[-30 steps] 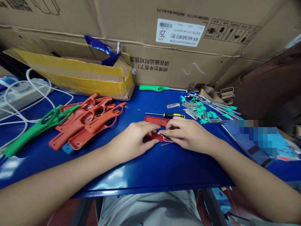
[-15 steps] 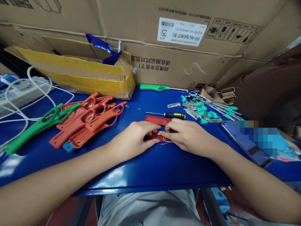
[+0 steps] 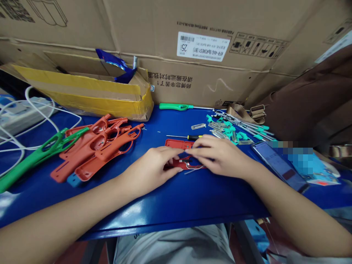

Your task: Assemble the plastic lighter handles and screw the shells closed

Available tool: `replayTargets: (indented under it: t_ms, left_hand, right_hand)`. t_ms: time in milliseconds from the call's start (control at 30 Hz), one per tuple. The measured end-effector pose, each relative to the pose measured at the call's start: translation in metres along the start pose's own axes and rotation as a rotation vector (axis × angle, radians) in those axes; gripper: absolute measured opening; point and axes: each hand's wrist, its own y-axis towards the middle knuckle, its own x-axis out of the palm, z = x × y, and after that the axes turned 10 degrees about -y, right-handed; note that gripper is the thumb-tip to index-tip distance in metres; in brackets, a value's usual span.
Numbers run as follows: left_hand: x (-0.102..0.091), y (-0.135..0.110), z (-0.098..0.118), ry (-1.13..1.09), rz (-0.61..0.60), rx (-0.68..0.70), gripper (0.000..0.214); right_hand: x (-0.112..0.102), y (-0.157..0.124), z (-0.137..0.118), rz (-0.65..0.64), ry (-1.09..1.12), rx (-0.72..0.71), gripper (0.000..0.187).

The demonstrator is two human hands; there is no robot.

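Note:
My left hand (image 3: 154, 164) is closed around the left end of a red lighter casing half (image 3: 198, 167) that lies on the table. Inside this half, a thin white wire (image 3: 189, 165) and small dark and light parts show. My right hand (image 3: 221, 156) hovers over its right side, thumb and fingers pinched together; whatever they hold is too small to make out. Just behind lies the other red casing half (image 3: 176, 143), inner side up. A screwdriver (image 3: 176, 136) rests beyond it, its handle partly covered by my right hand. A thin metal rod (image 3: 194, 170) lies along the casing's near edge.
Red lighter casings (image 3: 90, 154) and a green casing (image 3: 33, 161) are piled left. Metal tubes (image 3: 244, 123), clear fuel tanks (image 3: 217, 128) and teal pieces lie right. A green lighter (image 3: 176, 106), an open carton (image 3: 110, 99), a phone (image 3: 277, 165) and a power strip (image 3: 24, 113) surround them.
My right fingers have risen off the near casing half, uncovering its wire and small parts. More of the screwdriver handle is hidden by my right hand. The view has tilted slightly.

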Motion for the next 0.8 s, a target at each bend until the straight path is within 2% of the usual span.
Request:
replayTargets:
  t_ms: [67, 133, 233, 300, 400, 600, 700, 800]
  left_hand:
    - [-0.001, -0.001, 0.000, 0.014, -0.001, -0.003, 0.034]
    - [-0.002, -0.002, 0.000, 0.029, 0.005, 0.002, 0.035]
    - [-0.005, -0.002, 0.001, 0.066, 0.014, 0.017, 0.035]
    - [-0.008, -0.001, 0.003, 0.097, 0.009, 0.029, 0.034]
    - [-0.011, -0.001, 0.005, 0.151, -0.012, 0.040, 0.032]
    - [-0.012, -0.001, 0.002, 0.236, -0.033, 0.027, 0.026]
    - [-0.011, -0.001, 0.000, 0.253, -0.018, 0.028, 0.024]
    - [-0.011, 0.000, 0.001, 0.254, 0.007, 0.029, 0.023]
  right_hand:
    - [-0.006, -0.004, 0.015, 0.088, -0.052, 0.186, 0.032]
    - [-0.011, -0.011, 0.035, 0.113, -0.185, 0.438, 0.030]
    - [-0.014, -0.026, 0.067, -0.060, -0.351, 0.713, 0.034]
    - [-0.012, -0.034, 0.084, -0.197, -0.380, 0.839, 0.040]
    - [-0.006, -0.039, 0.094, -0.239, -0.362, 0.871, 0.032]
    - [-0.003, -0.036, 0.089, -0.188, -0.321, 0.875, 0.019]
    - [-0.008, -0.036, 0.089, -0.112, -0.314, 0.899, 0.016]
    - [-0.013, -0.031, 0.085, 0.029, -0.278, 0.897, 0.014]
